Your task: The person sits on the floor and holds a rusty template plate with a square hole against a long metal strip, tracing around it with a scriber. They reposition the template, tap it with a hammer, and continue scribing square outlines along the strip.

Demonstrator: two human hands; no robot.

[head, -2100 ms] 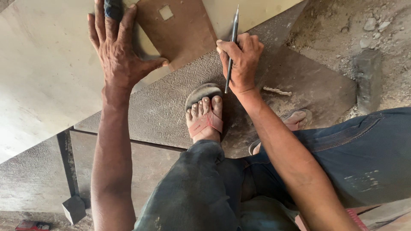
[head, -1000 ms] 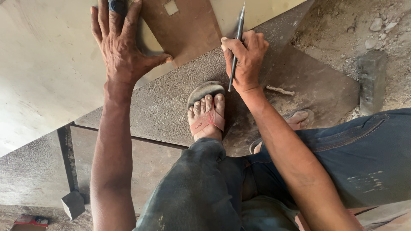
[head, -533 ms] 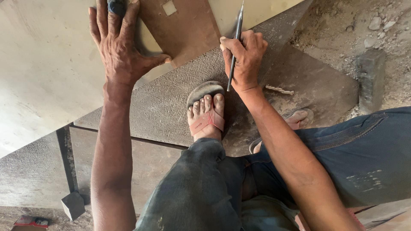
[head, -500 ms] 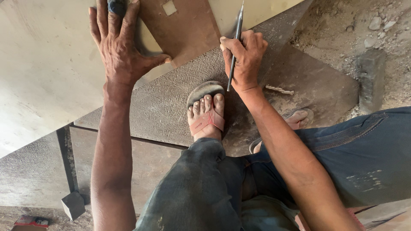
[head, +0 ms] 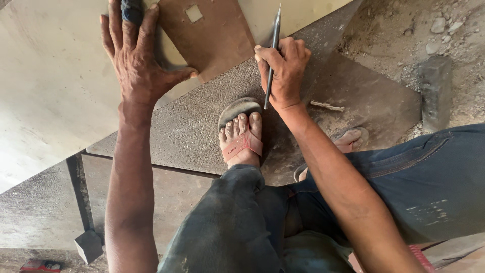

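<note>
My left hand (head: 136, 60) lies flat with fingers spread, pressing a rusty brown plate (head: 212, 35) with a small square hole onto a large pale metal sheet (head: 55, 96). One of its fingers is wrapped in dark cloth. My right hand (head: 283, 71) grips a thin grey metal scriber (head: 273, 50), whose tip points up at the brown plate's right edge on the pale sheet. My sandalled foot (head: 241, 134) rests on a rough dark plate (head: 197, 126) just below both hands.
Dark textured steel plates (head: 45, 207) lie under the pale sheet at the left and bottom. Dirt, stones and a dark block (head: 434, 91) cover the ground at the right. A second sandal (head: 348, 139) shows beside my blue-jeaned leg. A small hammer head (head: 88, 245) sits bottom left.
The scriber and my right hand have shifted slightly upward along the brown plate's edge. My left hand stays pressed in place.
</note>
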